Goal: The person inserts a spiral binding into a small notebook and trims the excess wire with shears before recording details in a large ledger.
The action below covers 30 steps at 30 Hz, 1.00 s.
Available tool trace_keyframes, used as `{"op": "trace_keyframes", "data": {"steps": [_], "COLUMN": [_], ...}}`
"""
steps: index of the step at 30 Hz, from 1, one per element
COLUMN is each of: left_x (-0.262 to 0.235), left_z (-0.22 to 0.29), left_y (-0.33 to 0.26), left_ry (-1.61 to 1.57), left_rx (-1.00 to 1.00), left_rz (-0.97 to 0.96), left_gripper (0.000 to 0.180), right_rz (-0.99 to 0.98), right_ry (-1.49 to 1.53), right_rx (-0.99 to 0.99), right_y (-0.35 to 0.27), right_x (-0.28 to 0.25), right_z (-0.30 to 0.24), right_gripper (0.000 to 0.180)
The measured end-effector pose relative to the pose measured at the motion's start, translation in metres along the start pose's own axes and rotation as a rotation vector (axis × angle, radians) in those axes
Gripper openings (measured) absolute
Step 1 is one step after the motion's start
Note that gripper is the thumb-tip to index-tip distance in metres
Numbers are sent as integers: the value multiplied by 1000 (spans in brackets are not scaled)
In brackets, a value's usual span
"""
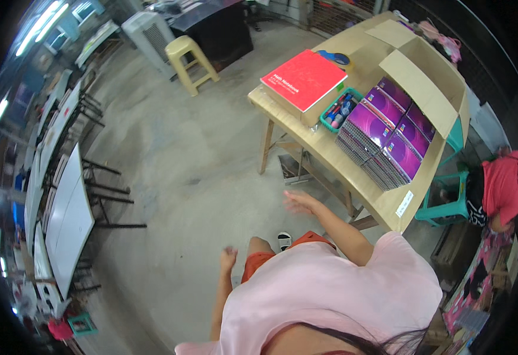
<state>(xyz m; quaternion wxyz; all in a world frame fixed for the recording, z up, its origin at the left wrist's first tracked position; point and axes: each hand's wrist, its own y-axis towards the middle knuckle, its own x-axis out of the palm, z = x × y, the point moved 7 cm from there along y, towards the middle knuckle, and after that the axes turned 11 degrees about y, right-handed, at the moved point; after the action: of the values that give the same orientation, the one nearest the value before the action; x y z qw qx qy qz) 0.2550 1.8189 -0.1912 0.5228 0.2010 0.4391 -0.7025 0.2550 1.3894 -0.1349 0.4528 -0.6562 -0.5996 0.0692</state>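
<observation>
With right hand (299, 202) empty, fingers apart, cannot tell closure of left hand (229, 257). When lifting purple notebooks (399, 152) beside worktop (389, 204)'s near edge, best support from below.

The floor (170, 171) is softly lit, white tubes (38, 29) are blown out, purple notebooks (373, 125) are streaked with glare, and edges are bowed.

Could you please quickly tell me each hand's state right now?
Left hand: seems curled, but whether fully closed cannot be told; nothing visible held.
Right hand: open, nothing visible held.
</observation>
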Motion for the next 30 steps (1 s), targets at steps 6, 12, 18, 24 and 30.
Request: {"op": "trace_keyframes", "data": {"steps": [6,12,18,24,30], "left_x": [-78,-46,-4,4,-16], "left_z": [497,700,715,744,738], "left_y": [153,216,285,358,409], "left_ry": [111,602,152,-525,-1152], "left_rx": [1040,1760,2038,943,402], "left_rz": [142,222,-249,-858,-974], "left_gripper": [57,61,29,23,18], "right_rz": [112,463,871,1288,1720], "right_ry": [-293,-193,-187,-134,80], "right_rx": [-319,-451,-499,-544,-810], "right_y": [24,66,53,6,-52], "right_x": [37,3,8,33,28], "right_z": [-151,-178,-201,-242,-322], "right_gripper": [53,53,54,44,22]}}
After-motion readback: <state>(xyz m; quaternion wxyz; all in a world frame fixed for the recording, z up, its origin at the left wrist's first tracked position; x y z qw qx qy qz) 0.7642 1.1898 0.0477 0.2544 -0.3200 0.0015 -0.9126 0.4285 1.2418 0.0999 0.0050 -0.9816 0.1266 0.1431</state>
